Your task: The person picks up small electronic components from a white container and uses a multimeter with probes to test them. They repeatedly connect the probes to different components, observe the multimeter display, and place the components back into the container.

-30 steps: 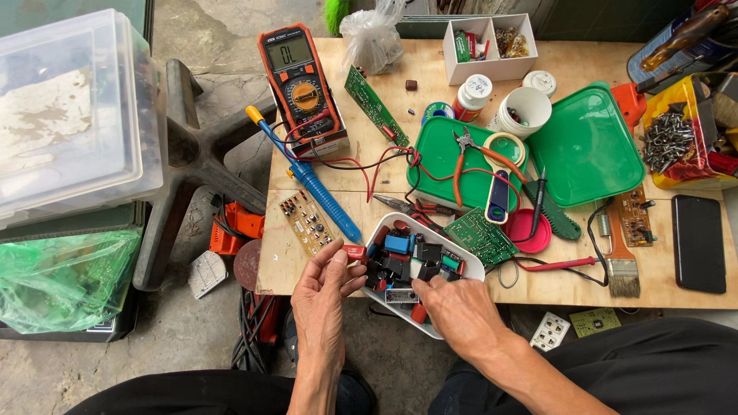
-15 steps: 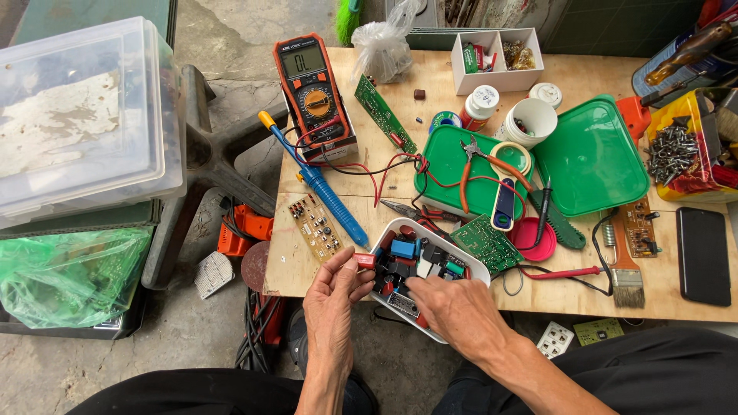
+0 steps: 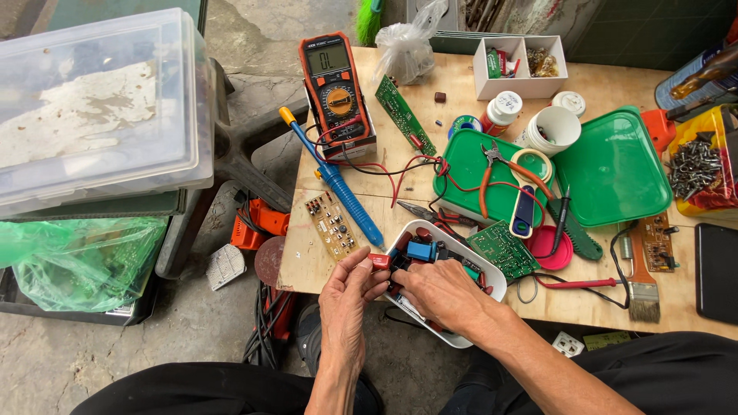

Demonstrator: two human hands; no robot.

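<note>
A white oval dish point(image 3: 492, 278) of small electronic parts, blue, red and black, rests on the front edge of a plywood table point(image 3: 430, 173). My left hand point(image 3: 347, 296) pinches a small red part point(image 3: 379, 260) at the dish's left rim. My right hand point(image 3: 440, 292) lies over the dish with its fingers down among the parts; what they touch is hidden. A small tan circuit board point(image 3: 331, 224) lies just left of the dish, beside a blue soldering iron point(image 3: 336, 180).
An orange multimeter point(image 3: 337, 94) with red and black leads sits at the back. Green trays point(image 3: 615, 165), orange-handled pliers point(image 3: 503, 165), a green circuit board point(image 3: 503, 250), a brush point(image 3: 639, 280) and a dark phone point(image 3: 716, 270) fill the right. A clear plastic bin point(image 3: 96, 115) stands to the left.
The view has shifted slightly. My left hand still pinches the red part at the dish's rim; my right hand has moved a little further into the dish.
</note>
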